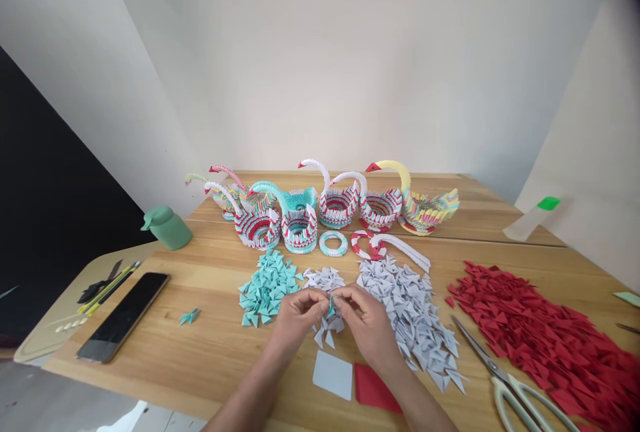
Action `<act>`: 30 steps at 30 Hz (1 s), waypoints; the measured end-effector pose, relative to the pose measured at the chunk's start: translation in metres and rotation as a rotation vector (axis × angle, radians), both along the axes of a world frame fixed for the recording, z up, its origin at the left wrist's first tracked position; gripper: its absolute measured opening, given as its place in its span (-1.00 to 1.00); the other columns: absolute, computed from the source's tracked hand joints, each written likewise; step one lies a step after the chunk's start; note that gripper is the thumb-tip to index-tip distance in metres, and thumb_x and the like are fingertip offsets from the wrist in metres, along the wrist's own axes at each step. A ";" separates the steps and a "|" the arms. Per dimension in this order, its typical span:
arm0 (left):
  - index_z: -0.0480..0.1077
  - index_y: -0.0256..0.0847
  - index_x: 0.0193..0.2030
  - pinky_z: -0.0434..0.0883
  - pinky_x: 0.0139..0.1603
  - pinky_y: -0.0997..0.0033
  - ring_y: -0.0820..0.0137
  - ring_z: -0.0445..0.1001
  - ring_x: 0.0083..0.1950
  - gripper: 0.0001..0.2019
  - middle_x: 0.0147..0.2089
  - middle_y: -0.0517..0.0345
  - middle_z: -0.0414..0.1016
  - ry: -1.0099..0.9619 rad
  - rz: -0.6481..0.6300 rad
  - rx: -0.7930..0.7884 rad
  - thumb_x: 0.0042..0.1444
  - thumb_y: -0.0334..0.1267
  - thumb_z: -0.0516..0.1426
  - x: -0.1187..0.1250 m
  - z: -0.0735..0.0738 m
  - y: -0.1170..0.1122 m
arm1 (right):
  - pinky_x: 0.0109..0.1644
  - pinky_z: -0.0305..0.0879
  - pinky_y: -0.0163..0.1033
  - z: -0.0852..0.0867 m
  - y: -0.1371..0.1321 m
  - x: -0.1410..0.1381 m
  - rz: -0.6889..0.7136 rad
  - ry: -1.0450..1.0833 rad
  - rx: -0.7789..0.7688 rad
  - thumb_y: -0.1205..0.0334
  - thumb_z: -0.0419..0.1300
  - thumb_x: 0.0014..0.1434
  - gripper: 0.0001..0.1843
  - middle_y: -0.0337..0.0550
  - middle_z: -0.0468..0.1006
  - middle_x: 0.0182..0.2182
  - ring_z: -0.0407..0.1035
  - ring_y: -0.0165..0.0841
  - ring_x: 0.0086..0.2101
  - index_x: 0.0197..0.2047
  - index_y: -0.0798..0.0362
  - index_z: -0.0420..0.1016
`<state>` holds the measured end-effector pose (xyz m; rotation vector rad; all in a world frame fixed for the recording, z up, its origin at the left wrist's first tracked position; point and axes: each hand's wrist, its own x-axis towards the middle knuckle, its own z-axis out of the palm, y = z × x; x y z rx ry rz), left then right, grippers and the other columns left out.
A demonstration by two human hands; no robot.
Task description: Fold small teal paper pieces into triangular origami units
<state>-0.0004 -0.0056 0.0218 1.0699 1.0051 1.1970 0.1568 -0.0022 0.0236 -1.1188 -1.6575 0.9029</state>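
My left hand (299,316) and my right hand (367,325) meet over the wooden table (210,345), fingers pinched together on a small teal folded paper piece (331,306). Under them lies a small heap of white folded triangles (327,335). A pile of teal triangles (267,285) sits to the left and a larger white pile (415,312) to the right. A wide red pile (545,335) spreads at far right.
Several paper swans stand in a row at the back, among them a yellow one (425,209). Scissors (505,379) lie at right, a phone (125,315) at left, a green container (167,227) beyond it. White (333,374) and red (375,389) paper squares lie near me.
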 end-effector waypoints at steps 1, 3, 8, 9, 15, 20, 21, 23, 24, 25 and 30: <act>0.43 -0.29 -0.54 0.28 -0.43 0.50 0.51 0.30 -0.48 -0.69 -0.44 0.17 0.40 -0.001 0.000 0.005 -0.09 -0.07 0.33 0.000 0.000 0.000 | -0.25 0.28 -0.28 0.000 0.000 0.000 0.002 0.000 0.000 0.21 0.13 0.25 -0.83 -0.20 0.54 -0.38 0.42 -0.29 -0.33 -0.34 -0.01 0.51; 0.42 -0.30 -0.54 0.28 -0.42 0.50 0.51 0.30 -0.48 -0.69 -0.44 0.17 0.40 -0.002 0.000 0.011 -0.09 -0.08 0.33 0.000 0.001 0.000 | -0.24 0.28 -0.28 -0.001 0.000 0.000 0.006 0.000 -0.002 0.21 0.13 0.26 -0.83 -0.21 0.54 -0.37 0.42 -0.30 -0.32 -0.33 -0.01 0.51; 0.43 -0.30 -0.53 0.30 -0.41 0.50 0.51 0.31 -0.46 -0.68 -0.43 0.16 0.41 0.005 -0.003 0.011 -0.09 -0.07 0.33 0.000 0.002 -0.001 | -0.22 0.27 -0.27 -0.002 0.001 0.001 0.013 0.002 -0.003 0.21 0.13 0.27 -0.83 -0.20 0.53 -0.37 0.42 -0.30 -0.31 -0.31 0.00 0.52; 0.43 -0.31 -0.53 0.30 -0.41 0.50 0.51 0.31 -0.46 -0.67 -0.43 0.16 0.41 0.006 -0.004 0.011 -0.09 -0.06 0.33 0.000 0.001 -0.001 | -0.22 0.27 -0.27 -0.002 0.001 0.001 0.017 0.002 -0.004 0.21 0.13 0.27 -0.83 -0.20 0.52 -0.37 0.41 -0.30 -0.31 -0.31 0.00 0.52; 0.43 -0.30 -0.42 0.29 -0.50 0.52 0.53 0.31 -0.55 -0.59 -0.54 0.23 0.40 -0.003 -0.027 -0.041 -0.15 0.05 0.35 0.000 -0.008 0.004 | -0.25 0.26 -0.28 -0.002 0.000 0.000 0.016 0.018 0.002 0.22 0.13 0.27 -0.83 -0.21 0.50 -0.39 0.40 -0.32 -0.34 -0.30 0.01 0.53; 0.45 -0.30 -0.27 0.32 -0.50 0.52 0.49 0.38 -0.54 -0.51 -0.53 0.21 0.46 -0.006 -0.114 -0.085 -0.16 0.10 0.34 0.001 -0.006 0.005 | -0.22 0.30 -0.27 -0.004 0.001 0.001 0.017 0.074 0.049 0.28 0.15 0.24 -0.84 -0.19 0.52 -0.36 0.42 -0.31 -0.30 -0.28 -0.01 0.57; 0.46 -0.31 -0.29 0.32 -0.50 0.53 0.50 0.38 -0.54 -0.52 -0.54 0.21 0.46 0.001 -0.126 -0.084 -0.15 0.10 0.34 0.000 -0.006 0.005 | -0.21 0.31 -0.27 -0.004 0.001 0.001 0.024 0.086 0.055 0.29 0.15 0.24 -0.84 -0.18 0.52 -0.35 0.43 -0.31 -0.30 -0.28 -0.02 0.58; 0.46 -0.31 -0.36 0.30 -0.49 0.54 0.52 0.36 -0.56 -0.54 -0.57 0.21 0.46 0.015 -0.128 -0.082 -0.14 0.10 0.34 0.000 -0.005 0.004 | -0.20 0.33 -0.27 -0.004 0.002 0.001 0.041 0.096 0.059 0.29 0.15 0.24 -0.82 -0.18 0.53 -0.34 0.44 -0.31 -0.28 -0.26 -0.03 0.60; 0.45 -0.31 -0.39 0.29 -0.49 0.54 0.52 0.36 -0.57 -0.55 -0.58 0.21 0.46 0.022 -0.119 -0.083 -0.14 0.09 0.34 0.000 -0.005 0.003 | -0.18 0.34 -0.27 -0.004 0.002 0.001 0.046 0.096 0.057 0.29 0.15 0.24 -0.82 -0.17 0.54 -0.33 0.44 -0.31 -0.27 -0.25 -0.04 0.61; 0.45 -0.31 -0.41 0.29 -0.49 0.54 0.53 0.36 -0.57 -0.56 -0.59 0.20 0.47 0.026 -0.104 -0.084 -0.14 0.08 0.34 -0.001 -0.006 0.003 | -0.17 0.34 -0.27 -0.004 0.001 0.002 0.045 0.094 0.050 0.28 0.15 0.24 -0.81 -0.17 0.55 -0.32 0.45 -0.30 -0.26 -0.22 -0.04 0.61; 0.41 -0.30 -0.47 0.30 -0.49 0.53 0.52 0.38 -0.57 -0.57 -0.55 0.16 0.51 0.022 -0.036 -0.087 -0.13 0.09 0.33 -0.002 -0.005 0.004 | -0.21 0.39 -0.24 -0.007 0.001 0.003 -0.034 0.093 -0.053 0.13 0.14 0.25 -0.75 -0.12 0.59 -0.26 0.47 -0.26 -0.27 -0.09 -0.02 0.58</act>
